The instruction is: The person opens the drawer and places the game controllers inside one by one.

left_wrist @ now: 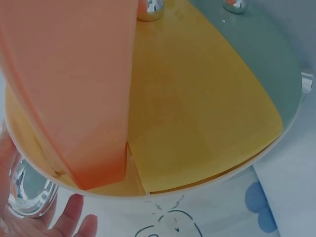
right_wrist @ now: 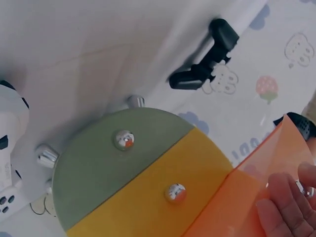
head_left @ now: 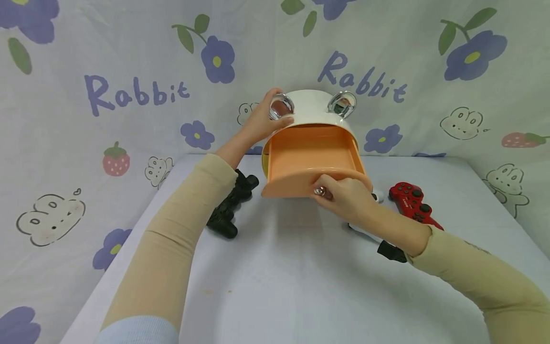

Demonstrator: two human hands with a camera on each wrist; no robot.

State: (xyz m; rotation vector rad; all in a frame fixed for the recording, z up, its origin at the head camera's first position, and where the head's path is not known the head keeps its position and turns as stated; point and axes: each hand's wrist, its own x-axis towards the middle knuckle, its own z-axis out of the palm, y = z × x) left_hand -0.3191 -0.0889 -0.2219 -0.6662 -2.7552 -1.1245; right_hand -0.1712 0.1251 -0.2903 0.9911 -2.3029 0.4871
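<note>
A round-fronted drawer cabinet (head_left: 311, 107) with a white shell and two silver ear-shaped loops stands at the table's back. My left hand (head_left: 264, 117) grips its left silver ear (head_left: 281, 106), thumb on the near side and fingers behind. The top orange drawer (head_left: 313, 148) is pulled out, and its inside looks bare. With thumb and curled fingers, my right hand (head_left: 348, 198) pinches the silver knob (head_left: 320, 191) on that drawer's front. Below it, the yellow drawer (left_wrist: 207, 108) and green drawer (right_wrist: 103, 168) are closed, as the wrist views show.
To the left lies a black game controller (head_left: 227, 210). A red controller (head_left: 412, 203) is at the right. Partly hidden under my right forearm is a white-and-black controller (right_wrist: 12, 128). A patterned curtain (head_left: 137, 48) hangs behind the white-covered table (head_left: 275, 296).
</note>
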